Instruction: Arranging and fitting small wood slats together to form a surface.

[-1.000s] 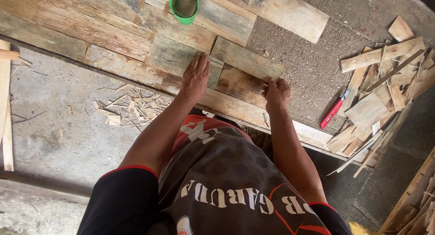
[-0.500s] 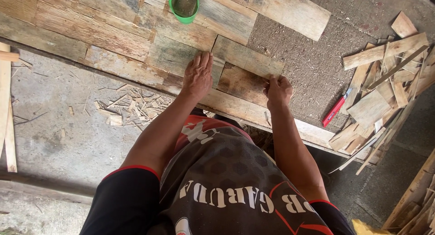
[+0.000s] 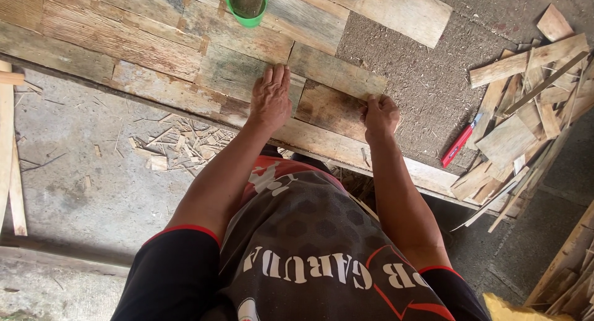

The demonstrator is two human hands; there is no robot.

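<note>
Short reddish-brown weathered wooden plank piece (image 3: 331, 110) lies in the patchwork of grey, worn boards (image 3: 124, 45), at the near edge of the panel, between both hands. Its grain runs lengthwise; surface rough, darker than its neighbours. Left hand (image 3: 270, 98) flat, fingers together and extended, pressing the boards just left of it. Right hand (image 3: 379, 115) curled at the piece's right end, fingers bent narrow; likely gripping its edge, though the fingertips are hidden. Green round plastic cup (image 3: 247, 3) stands farther up the panel.

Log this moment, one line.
left hand flat on plank | right hand grips plank edge | green cup above | red cutter right
</note>
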